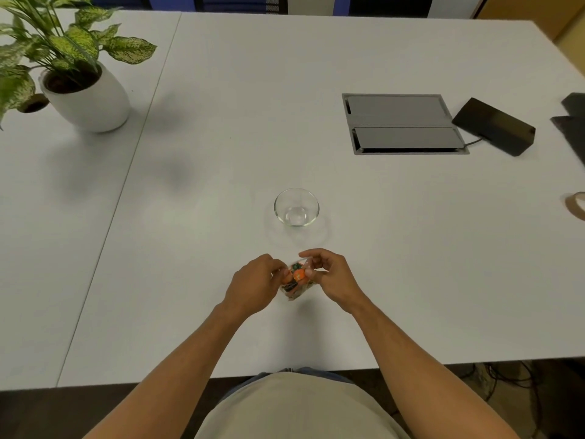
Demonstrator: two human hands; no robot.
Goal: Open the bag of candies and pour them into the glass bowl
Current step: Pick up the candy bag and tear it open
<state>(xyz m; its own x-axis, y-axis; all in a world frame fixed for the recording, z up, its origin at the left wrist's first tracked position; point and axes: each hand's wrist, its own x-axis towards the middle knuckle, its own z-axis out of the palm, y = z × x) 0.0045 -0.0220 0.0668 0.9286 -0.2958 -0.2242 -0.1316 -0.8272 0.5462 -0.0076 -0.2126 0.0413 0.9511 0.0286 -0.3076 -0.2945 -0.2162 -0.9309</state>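
Observation:
A small clear bag of candies [296,280], with orange and dark pieces showing through it, is held between both hands just above the white table [221,153]. My left hand [256,285] pinches its left side and my right hand [329,274] pinches its top right. I cannot tell whether the bag's top is open or sealed. The glass bowl [296,206] stands empty on the table a short way beyond the hands.
A potted plant in a white pot [88,96] stands at the far left. A grey cable hatch [402,123] is set into the table at the right, with a black box [493,126] beside it. A tape roll [576,205] lies at the right edge.

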